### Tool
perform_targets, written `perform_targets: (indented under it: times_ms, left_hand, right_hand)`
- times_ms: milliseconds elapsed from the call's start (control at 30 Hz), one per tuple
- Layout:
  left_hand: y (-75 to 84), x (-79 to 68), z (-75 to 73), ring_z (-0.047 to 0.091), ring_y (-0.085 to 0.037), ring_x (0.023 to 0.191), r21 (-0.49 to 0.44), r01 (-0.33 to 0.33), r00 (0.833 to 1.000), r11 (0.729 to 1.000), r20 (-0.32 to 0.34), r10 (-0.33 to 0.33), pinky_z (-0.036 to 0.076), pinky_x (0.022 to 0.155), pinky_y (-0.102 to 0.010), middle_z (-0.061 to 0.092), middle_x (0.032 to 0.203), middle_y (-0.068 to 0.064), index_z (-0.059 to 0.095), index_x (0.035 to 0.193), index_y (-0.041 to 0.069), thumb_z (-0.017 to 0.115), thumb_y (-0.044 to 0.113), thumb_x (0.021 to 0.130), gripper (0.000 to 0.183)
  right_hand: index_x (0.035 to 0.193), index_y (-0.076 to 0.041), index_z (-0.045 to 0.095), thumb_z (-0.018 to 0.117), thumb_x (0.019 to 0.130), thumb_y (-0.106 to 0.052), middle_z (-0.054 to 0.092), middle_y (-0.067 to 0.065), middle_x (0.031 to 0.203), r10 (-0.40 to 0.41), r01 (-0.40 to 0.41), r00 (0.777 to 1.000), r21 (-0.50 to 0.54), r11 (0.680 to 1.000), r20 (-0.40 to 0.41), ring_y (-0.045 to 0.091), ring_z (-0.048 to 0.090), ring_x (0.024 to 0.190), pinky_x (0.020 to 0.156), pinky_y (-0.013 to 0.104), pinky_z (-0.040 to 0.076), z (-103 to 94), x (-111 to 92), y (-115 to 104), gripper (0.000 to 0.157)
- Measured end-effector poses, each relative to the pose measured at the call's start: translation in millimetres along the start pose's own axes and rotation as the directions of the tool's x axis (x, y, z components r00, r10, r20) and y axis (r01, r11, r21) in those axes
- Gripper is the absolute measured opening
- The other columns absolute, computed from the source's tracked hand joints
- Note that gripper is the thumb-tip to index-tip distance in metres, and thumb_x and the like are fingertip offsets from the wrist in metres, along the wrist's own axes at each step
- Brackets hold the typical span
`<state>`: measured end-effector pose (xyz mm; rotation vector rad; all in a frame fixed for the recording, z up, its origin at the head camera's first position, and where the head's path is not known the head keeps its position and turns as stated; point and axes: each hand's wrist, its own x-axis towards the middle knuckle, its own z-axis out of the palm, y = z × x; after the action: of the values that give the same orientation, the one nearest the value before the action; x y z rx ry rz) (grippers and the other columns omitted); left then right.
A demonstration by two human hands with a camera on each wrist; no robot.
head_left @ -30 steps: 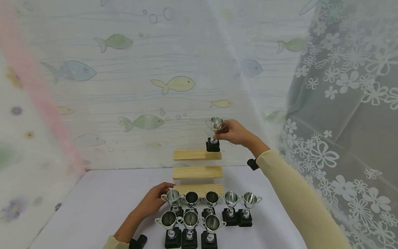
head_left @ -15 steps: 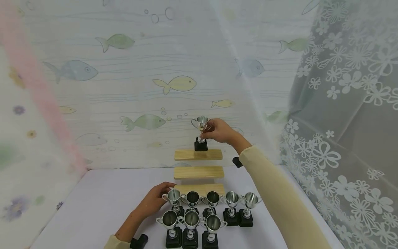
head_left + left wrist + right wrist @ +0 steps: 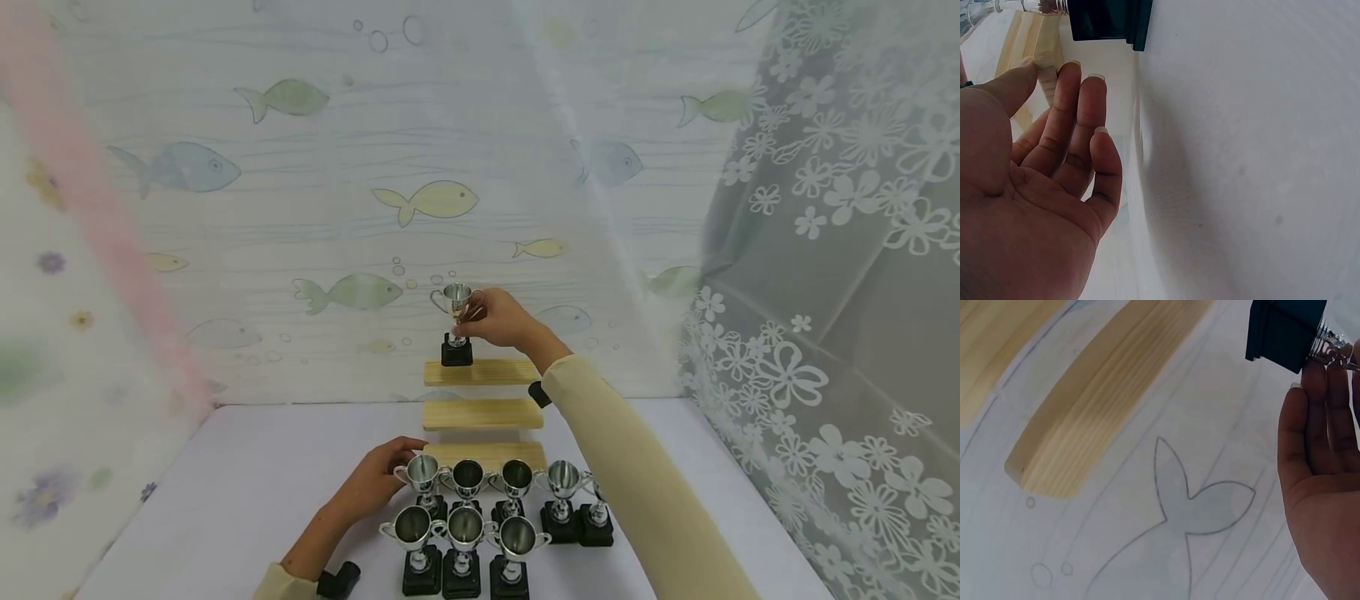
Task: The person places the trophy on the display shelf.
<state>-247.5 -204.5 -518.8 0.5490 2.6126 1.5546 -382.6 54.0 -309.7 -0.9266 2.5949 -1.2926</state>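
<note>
My right hand (image 3: 498,318) pinches a small silver trophy cup (image 3: 457,298) by its stem. Upright, its black base (image 3: 457,351) overlaps the left end of the top wooden step (image 3: 487,372) in the head view. The right wrist view shows that base (image 3: 1288,331) beside a wooden plank (image 3: 1116,394), with a gap between them. Down at the lowest step (image 3: 483,456), my left hand (image 3: 375,479) holds the left end, thumb and forefinger about the wood (image 3: 1044,40) in the left wrist view. Its other fingers are loosely bent.
Several more silver cups (image 3: 465,527) on black bases stand in two rows before the steps, close by my left hand. The middle step (image 3: 482,413) lies between the other two. Behind hangs a fish-patterned curtain (image 3: 420,125); a sheer flowered one (image 3: 832,350) is at right.
My right hand has carried the trophy cup leftward, from over the top step's right end to its left end. The left hand stays at the lowest step.
</note>
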Motion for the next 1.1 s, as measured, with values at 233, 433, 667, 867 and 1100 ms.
perform_targets:
  times_ms: [233, 433, 667, 867, 1100]
  left_hand:
    - [1.6, -1.3, 2.1, 0.067, -0.020, 0.103, 0.021, -0.009, 1.000, 1.000, -0.006, 0.009, 0.049, 0.081, -0.030, 0.073, 0.110, -0.004, 0.060, 0.143, 0.002, 0.054, -0.014, 0.090, 0.056]
    - [4.0, -2.7, 1.9, 0.068, -0.019, 0.102, 0.014, -0.005, 1.000, 1.000, -0.009, 0.005, 0.049, 0.080, -0.030, 0.073, 0.111, -0.004, 0.060, 0.144, 0.004, 0.055, -0.013, 0.090, 0.056]
    - [5.0, -3.6, 1.2, 0.067, -0.019, 0.101, 0.011, -0.002, 1.000, 1.000, -0.013, 0.002, 0.049, 0.079, -0.030, 0.073, 0.111, -0.003, 0.060, 0.144, 0.004, 0.054, -0.014, 0.089, 0.058]
    - [5.3, -3.5, 1.3, 0.067, -0.020, 0.102, 0.005, -0.004, 1.000, 1.000, -0.008, 0.004, 0.048, 0.079, -0.030, 0.073, 0.111, -0.004, 0.060, 0.144, 0.003, 0.053, -0.014, 0.089, 0.058]
    - [5.5, -3.2, 1.0, 0.067, -0.021, 0.103, 0.037, -0.018, 1.000, 0.999, -0.009, 0.019, 0.049, 0.081, -0.030, 0.074, 0.109, -0.003, 0.060, 0.143, 0.002, 0.054, -0.013, 0.091, 0.055]
  right_hand:
    - [0.106, -0.005, 0.072, 0.079, 0.095, -0.016, 0.075, 0.009, 0.108, 0.016, -0.016, 1.000, -0.004, 1.000, 0.001, 0.023, 0.072, 0.101, 0.094, 0.040, 0.056, 9.2, 7, 4, 0.017]
    - [0.105, -0.006, 0.072, 0.080, 0.095, -0.016, 0.075, 0.009, 0.106, 0.026, -0.026, 1.000, -0.027, 0.999, 0.000, 0.023, 0.071, 0.101, 0.095, 0.041, 0.056, 17.4, 9, 6, 0.016]
    - [0.104, -0.005, 0.074, 0.080, 0.094, -0.015, 0.077, 0.008, 0.106, 0.029, -0.029, 1.000, -0.028, 0.999, -0.004, 0.022, 0.073, 0.101, 0.095, 0.040, 0.056, 24.0, 9, 11, 0.016]
    - [0.104, -0.005, 0.072, 0.079, 0.095, -0.016, 0.076, 0.009, 0.107, 0.038, -0.038, 0.999, -0.003, 0.999, 0.002, 0.022, 0.072, 0.101, 0.095, 0.040, 0.056, 25.8, 7, 14, 0.016]
    - [0.105, -0.006, 0.071, 0.079, 0.096, -0.017, 0.076, 0.009, 0.109, 0.040, -0.040, 0.999, 0.001, 0.999, 0.002, 0.024, 0.072, 0.105, 0.097, 0.042, 0.055, 27.8, 8, 18, 0.016]
